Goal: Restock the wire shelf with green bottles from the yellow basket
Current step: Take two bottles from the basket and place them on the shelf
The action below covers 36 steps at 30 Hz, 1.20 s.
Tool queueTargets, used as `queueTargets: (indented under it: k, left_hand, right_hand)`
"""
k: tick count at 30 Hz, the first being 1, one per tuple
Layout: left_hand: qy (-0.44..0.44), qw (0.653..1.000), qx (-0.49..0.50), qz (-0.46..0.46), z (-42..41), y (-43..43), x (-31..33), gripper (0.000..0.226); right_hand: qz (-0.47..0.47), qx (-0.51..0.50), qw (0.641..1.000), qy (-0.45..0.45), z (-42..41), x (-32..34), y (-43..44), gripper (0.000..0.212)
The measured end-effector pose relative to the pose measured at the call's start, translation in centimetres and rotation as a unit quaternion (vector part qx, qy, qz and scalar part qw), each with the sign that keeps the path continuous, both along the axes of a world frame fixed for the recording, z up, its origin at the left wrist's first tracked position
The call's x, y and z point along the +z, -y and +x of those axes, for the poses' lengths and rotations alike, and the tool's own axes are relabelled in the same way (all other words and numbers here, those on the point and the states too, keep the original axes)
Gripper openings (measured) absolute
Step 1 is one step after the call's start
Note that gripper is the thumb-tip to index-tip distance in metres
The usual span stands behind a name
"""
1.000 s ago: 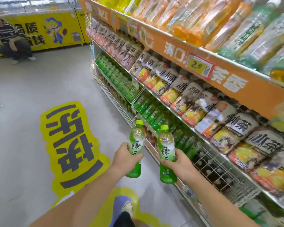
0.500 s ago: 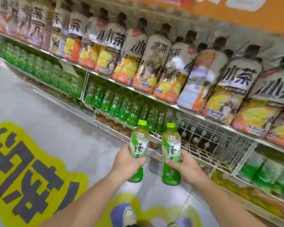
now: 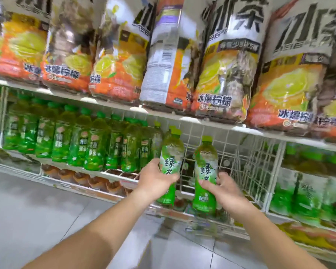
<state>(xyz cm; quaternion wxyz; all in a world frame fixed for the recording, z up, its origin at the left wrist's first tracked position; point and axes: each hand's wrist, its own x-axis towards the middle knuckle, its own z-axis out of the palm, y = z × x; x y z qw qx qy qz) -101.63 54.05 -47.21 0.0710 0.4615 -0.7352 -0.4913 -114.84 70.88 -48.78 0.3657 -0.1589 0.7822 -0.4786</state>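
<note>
As L grip (image 3: pixel 155 179) & R grip (image 3: pixel 224 188) each clasp upright green bottles (image 3: pixel 205 164), wire shelf (image 3: pixel 239 158) gap's dead ahead. R grip looks nearer.

Pretty clearly a shop, looks like the drinks aisle of a supermarket or convenience store. Long white shelf boards (image 3: pixel 113 104) sit one above the other, and every level is packed with the same product lined up facing out. Big iced tea bottles (image 3: pixel 227 74) with orange and lemon labels are up top, with a tight row of small green bottles (image 3: pixel 76 144) under that and brownish bottles (image 3: pixel 80 176) down near the floor. One bay is a white wire shelf (image 3: pixel 246 162) with wire dividers. Everything wears printed Chinese retail labels, and one bottle is turned round showing its barcode (image 3: pixel 165 54). The floor (image 3: pixel 37 210) is plain pale tile
</note>
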Motion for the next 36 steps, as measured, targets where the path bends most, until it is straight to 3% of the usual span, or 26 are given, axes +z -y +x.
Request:
queueTargets:
  k: [4, 8, 9, 11, 13, 17, 22, 36]
  left_hand:
    - [-0.019, 0.999, -0.024, -0.017, -4.6, 1.8, -2.9, 0.027]
    - [-0.051, 0.996, -0.032, -0.066, -8.4, 2.8, -6.5, 0.038]
    - [-0.05, 0.996, -0.024, -0.073, -9.3, 3.0, -7.4, 0.042]
    - [-0.049, 0.994, -0.014, -0.092, -10.7, 3.4, -8.8, 0.039]
    - [-0.045, 0.993, -0.011, -0.11, -11.5, 3.7, -9.8, 0.029]
    - [-0.051, 0.99, -0.027, -0.13, -11.8, 4.2, -12.3, 0.033]
    - [-0.026, 0.99, -0.04, -0.136, -11.9, 4.7, -13.9, 0.03]
    - [-0.013, 0.985, -0.061, -0.162, -14.2, 3.3, -14.7, 0.036]
  right_hand:
    - [-0.035, -0.046, 0.998, -0.012, -3.6, -2.9, 1.5, 0.031]
    - [-0.034, -0.032, 0.996, -0.073, -6.9, -6.4, 3.6, 0.073]
    - [-0.031, -0.018, 0.995, -0.098, -7.7, -6.9, 4.2, 0.067]
    - [-0.04, 0.001, 0.99, -0.132, -8.5, -7.5, 5.4, 0.033]
    - [-0.053, 0.0, 0.987, -0.153, -8.9, -8.8, 6.2, 0.021]
    - [-0.085, -0.03, 0.987, -0.135, -9.4, -12.2, 7.3, 0.027]
    - [-0.1, -0.035, 0.989, -0.104, -9.8, -13.9, 7.6, 0.015]
    - [-0.062, -0.022, 0.993, -0.099, -11.2, -16.0, 8.4, 0.012]
